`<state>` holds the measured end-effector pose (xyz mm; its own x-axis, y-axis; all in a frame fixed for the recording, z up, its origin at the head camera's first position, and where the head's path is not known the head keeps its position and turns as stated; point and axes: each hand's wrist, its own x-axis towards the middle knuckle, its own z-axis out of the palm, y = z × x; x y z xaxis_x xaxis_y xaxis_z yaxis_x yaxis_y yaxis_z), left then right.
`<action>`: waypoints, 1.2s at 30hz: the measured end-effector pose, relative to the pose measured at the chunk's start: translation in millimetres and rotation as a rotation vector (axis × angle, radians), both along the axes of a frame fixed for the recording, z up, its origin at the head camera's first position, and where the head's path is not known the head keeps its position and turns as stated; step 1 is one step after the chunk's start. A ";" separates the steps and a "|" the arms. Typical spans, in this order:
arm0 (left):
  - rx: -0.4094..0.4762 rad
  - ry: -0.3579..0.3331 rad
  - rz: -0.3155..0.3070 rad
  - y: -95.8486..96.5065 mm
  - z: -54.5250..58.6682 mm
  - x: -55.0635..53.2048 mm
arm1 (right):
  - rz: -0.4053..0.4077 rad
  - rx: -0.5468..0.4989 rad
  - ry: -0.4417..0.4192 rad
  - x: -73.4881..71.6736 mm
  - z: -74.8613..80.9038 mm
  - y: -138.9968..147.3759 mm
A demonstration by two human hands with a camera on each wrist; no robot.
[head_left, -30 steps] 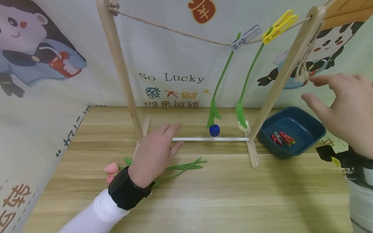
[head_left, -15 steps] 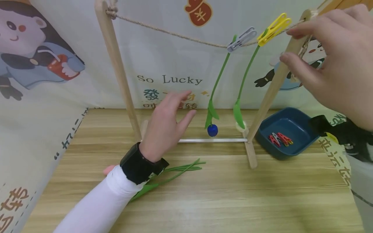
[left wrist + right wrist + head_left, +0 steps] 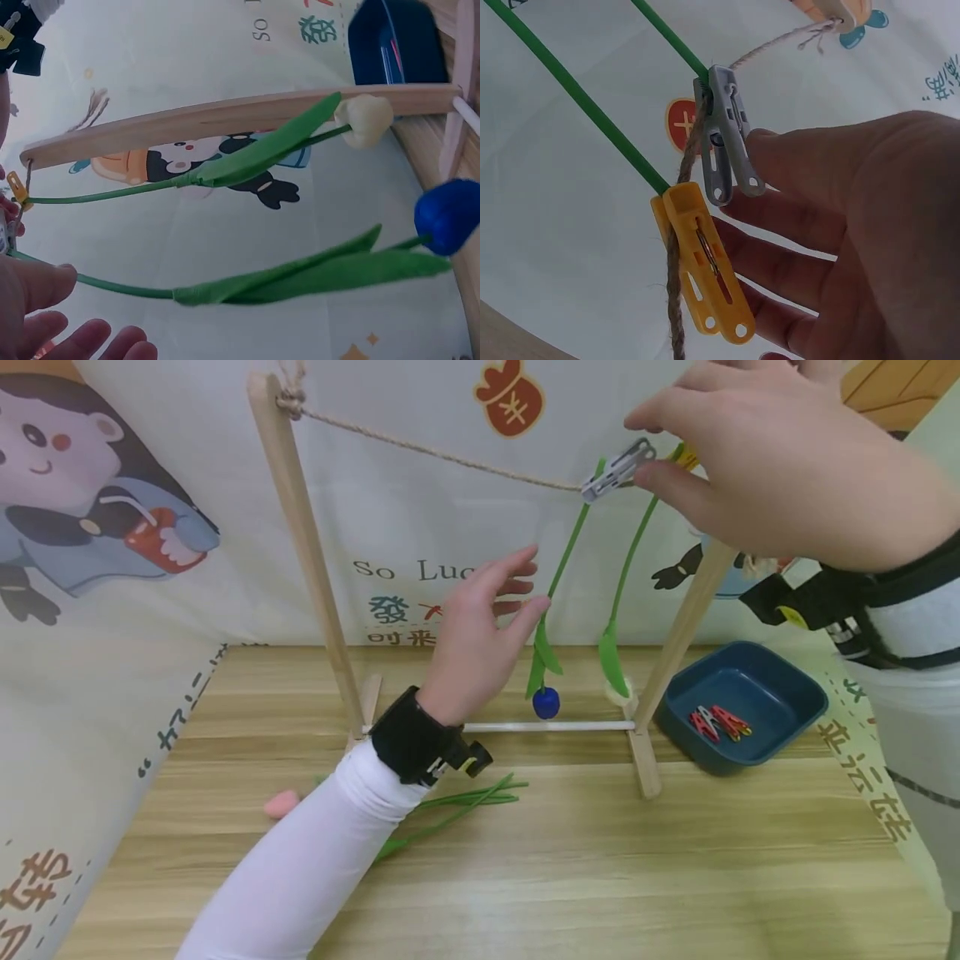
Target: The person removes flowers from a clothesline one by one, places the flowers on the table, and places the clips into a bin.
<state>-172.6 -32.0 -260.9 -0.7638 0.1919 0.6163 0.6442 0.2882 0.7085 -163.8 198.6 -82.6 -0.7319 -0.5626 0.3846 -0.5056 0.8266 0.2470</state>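
Note:
A grey clothespin (image 3: 617, 470) holds the stem of an upside-down blue artificial tulip (image 3: 546, 702) on the twine. Beside it, a yellow clothespin (image 3: 705, 262) holds a white tulip (image 3: 364, 121). My right hand (image 3: 795, 468) is at the grey clothespin, thumb and index finger spread around its handle ends; the right wrist view shows the thumb close against one handle, without a clear pinch. Left of the blue tulip's stem, my left hand (image 3: 483, 631) is raised with its fingers apart, holding nothing.
A wooden frame (image 3: 307, 543) carries the twine, with a white rod (image 3: 555, 727) low across it. At right stands a blue bin (image 3: 780, 710) with several clothespins (image 3: 720, 723). Green stems (image 3: 472, 797) and a pink tulip head (image 3: 282, 804) lie on the table, partly behind my left arm.
My right hand has moved left and up, past the right post, to the grey clothespin. My left hand has lifted from above the tulips on the table and moved right, towards the hanging blue tulip.

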 end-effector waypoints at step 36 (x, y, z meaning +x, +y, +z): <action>-0.016 0.001 0.030 -1.4 -9.2 -3.1 | 0.164 -0.173 0.156 -4.8 -4.2 1.8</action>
<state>-175.7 -33.4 -270.1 -0.7689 0.1793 0.6137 0.6355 0.3187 0.7032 -168.7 200.4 -86.8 -0.5606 -0.5851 0.5860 -0.6030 0.7735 0.1953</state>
